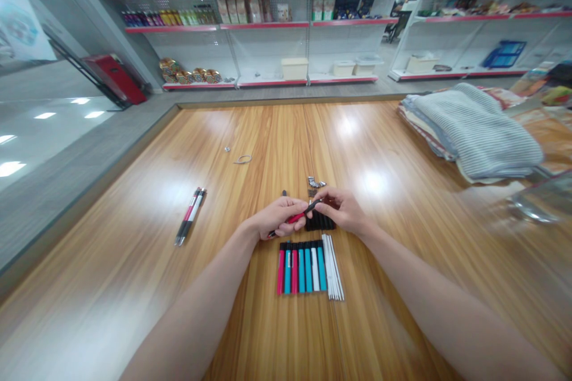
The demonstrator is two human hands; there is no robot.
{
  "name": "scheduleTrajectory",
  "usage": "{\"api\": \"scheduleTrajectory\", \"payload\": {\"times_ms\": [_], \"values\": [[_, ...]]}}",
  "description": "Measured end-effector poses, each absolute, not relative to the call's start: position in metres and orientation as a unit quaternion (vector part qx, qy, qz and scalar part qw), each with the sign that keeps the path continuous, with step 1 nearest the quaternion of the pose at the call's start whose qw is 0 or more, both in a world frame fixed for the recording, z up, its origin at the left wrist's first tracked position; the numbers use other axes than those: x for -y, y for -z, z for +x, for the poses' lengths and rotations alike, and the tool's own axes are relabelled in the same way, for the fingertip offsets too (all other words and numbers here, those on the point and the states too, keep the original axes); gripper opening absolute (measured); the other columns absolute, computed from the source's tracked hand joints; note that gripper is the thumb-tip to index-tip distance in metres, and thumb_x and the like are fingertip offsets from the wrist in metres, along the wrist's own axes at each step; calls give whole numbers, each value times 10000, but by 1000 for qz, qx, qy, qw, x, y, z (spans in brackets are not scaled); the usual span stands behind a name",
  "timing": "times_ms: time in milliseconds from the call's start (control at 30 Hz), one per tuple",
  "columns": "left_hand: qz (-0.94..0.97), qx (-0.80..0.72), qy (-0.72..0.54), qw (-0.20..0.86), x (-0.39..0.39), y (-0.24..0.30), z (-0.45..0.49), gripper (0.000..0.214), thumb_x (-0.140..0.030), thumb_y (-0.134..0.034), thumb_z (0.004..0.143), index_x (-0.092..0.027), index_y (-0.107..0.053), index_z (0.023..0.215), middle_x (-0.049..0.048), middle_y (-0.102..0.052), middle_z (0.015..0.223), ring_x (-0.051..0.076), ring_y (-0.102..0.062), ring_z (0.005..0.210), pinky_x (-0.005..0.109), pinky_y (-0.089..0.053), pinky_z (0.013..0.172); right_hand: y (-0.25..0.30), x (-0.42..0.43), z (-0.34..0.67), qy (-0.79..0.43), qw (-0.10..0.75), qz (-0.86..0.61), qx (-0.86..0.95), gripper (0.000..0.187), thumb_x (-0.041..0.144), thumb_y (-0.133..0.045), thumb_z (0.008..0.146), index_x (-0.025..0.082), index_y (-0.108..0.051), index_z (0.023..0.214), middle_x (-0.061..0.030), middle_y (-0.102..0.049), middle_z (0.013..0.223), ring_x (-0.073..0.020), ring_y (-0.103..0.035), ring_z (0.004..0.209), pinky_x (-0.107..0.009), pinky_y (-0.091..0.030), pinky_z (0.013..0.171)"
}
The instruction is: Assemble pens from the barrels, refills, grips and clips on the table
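Note:
A red and black pen [296, 217] slants between my two hands above the table. My left hand [277, 214] is closed around its red barrel. At the pen's black end, the fingers of my right hand [343, 209] pinch together; whether they hold a separate small part there is hidden. Under my right hand lie several black pen grips [322, 224], partly covered. Just beyond are small silver metal pen tips [316, 182]. Nearer me, pink, blue and white pen barrels [301, 269] lie in a row, with a bundle of thin white refills [333, 268] beside them.
Two pens [190, 217] lie on the wooden table [134, 286] to the left. A thin loop [243, 159] sits farther back. Folded cloths [480, 128] and a clear container [545, 199] occupy the right side. Stocked shelves [263, 25] stand behind the table.

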State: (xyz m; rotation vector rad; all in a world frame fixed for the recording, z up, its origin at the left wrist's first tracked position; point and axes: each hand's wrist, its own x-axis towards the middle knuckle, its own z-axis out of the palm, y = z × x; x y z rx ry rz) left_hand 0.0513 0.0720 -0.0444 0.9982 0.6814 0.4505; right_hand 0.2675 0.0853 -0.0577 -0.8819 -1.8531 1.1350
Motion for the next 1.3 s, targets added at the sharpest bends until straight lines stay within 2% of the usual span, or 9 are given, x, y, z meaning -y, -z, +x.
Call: {"api": "scheduleTrajectory", "payload": {"times_ms": [167,367,567,800,1000,1167,1300], "values": [[465,-321,-212,798,-71,44,52,343,-489,-503,900,-148,-531,934,-39,-500,595,1,-196,304,118,-125,258,58,-85,266,-433,381,-376,725,288,474,-623,825,188,-653,844,-35,-643,709,-178,-605,674,-279,-469,580],[464,-321,-202,801,-72,44,51,325,-483,-511,898,-159,-515,920,-46,-495,582,2,-194,301,117,-123,260,58,-85,267,-442,402,-339,727,291,425,-629,831,181,-643,988,-40,-651,787,-167,-609,693,-277,-472,608],[457,-324,-205,802,-71,43,51,320,-491,-512,896,-174,-492,929,-48,-506,593,2,-194,298,114,-113,256,58,-85,266,-435,384,-376,723,286,471,-619,830,191,-664,859,-42,-651,705,-189,-613,679,-291,-476,589],[461,-317,-197,805,-72,42,51,309,-478,-512,900,-170,-500,924,-52,-491,577,4,-194,303,114,-125,262,59,-84,267,-435,393,-342,734,297,443,-618,841,176,-645,971,-36,-649,761,-158,-601,658,-268,-465,588],[468,-320,-200,799,-72,44,51,342,-482,-494,908,-147,-540,956,-40,-493,592,1,-186,311,119,-110,267,61,-86,268,-431,381,-359,735,254,411,-603,866,161,-649,875,-31,-637,710,-144,-578,632,-255,-443,573],[469,-310,-197,803,-72,44,50,338,-479,-495,909,-148,-539,962,-39,-495,604,3,-201,315,119,-129,268,62,-86,268,-436,397,-321,741,265,383,-612,863,159,-650,1002,-30,-636,743,-135,-576,632,-243,-438,565],[469,-313,-197,802,-72,44,50,353,-476,-481,916,-137,-555,983,-35,-494,608,1,-192,318,121,-118,270,63,-86,268,-424,394,-340,741,276,416,-591,874,152,-671,888,-21,-617,669,-127,-549,586,-235,-420,532]]}}
